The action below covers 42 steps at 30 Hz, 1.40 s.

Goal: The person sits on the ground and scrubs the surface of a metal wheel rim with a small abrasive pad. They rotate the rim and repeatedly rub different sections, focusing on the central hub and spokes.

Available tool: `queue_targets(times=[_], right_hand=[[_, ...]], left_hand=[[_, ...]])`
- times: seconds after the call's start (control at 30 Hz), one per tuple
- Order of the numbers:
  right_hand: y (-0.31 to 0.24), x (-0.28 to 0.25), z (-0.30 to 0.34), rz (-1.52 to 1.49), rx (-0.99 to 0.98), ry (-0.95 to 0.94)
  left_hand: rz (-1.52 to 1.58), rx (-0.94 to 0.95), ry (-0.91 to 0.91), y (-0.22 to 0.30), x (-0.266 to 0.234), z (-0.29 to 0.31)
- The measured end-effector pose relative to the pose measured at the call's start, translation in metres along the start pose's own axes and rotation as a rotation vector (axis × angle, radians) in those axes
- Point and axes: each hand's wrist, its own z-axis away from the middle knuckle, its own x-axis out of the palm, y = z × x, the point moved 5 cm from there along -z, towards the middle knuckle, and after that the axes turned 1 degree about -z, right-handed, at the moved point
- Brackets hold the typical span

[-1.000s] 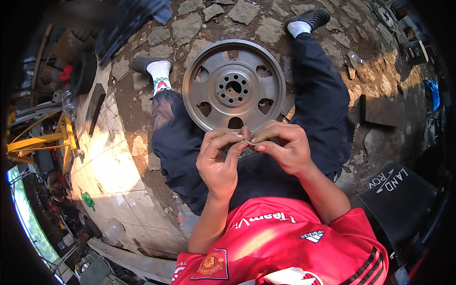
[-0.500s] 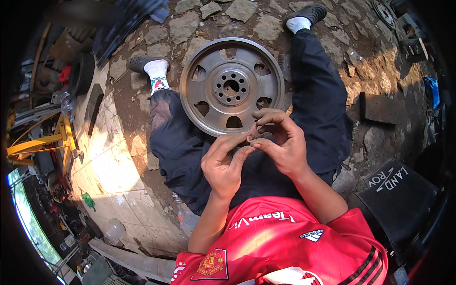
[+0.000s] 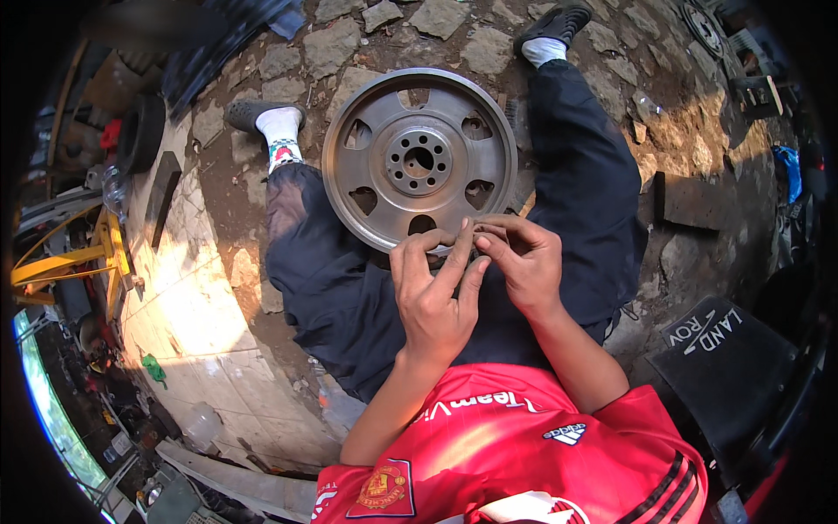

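Note:
A grey metal flywheel [image 3: 353, 157], round, with a ring of bolt holes and several cut-outs, lies on the ground between my legs. Just over its near rim, my left hand [image 3: 432, 301] has its fingers apart, the thumb clear of the index finger, and I see nothing gripped in it. Its fingertips meet those of my right hand [image 3: 528, 262]. That hand is closed in a pinch, thumb against the bent fingers. Whatever it holds is small and hidden by the fingertips.
Rough stone paving [image 3: 489, 48] surrounds my legs. A flat dark block [image 3: 690, 201] lies right, above a black mudflap [image 3: 724, 367]. On the left are a dark bar [image 3: 164, 199], a yellow metal stand [image 3: 109, 253], a tyre [image 3: 142, 135] and a clear plastic container [image 3: 202, 422].
My left fingers have opened from their pinch and stretched forward. The small brownish piece seen between both hands is now hidden. My right hand stays pinched.

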Motion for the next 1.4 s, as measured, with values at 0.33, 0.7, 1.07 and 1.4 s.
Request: queue_targets(times=[0.33,0.7,1.07,1.4], right_hand=[[-0.003,-0.019,-0.063,0.917,-0.375,0.052],[0.047,-0.001,-0.112,1.157,-0.384,0.072],[0.043,0.006,-0.121,1.155,-0.422,0.068],[0.051,0.006,-0.116,1.100,-0.447,0.143]], left_hand=[[-0.253,-0.152,0.198,-0.125,-0.014,-0.032],[-0.054,-0.271,0.376,-0.226,0.005,-0.050],[0.134,-0.354,0.385,-0.236,0.019,-0.050],[0.149,-0.372,0.392,-0.236,0.020,-0.047]])
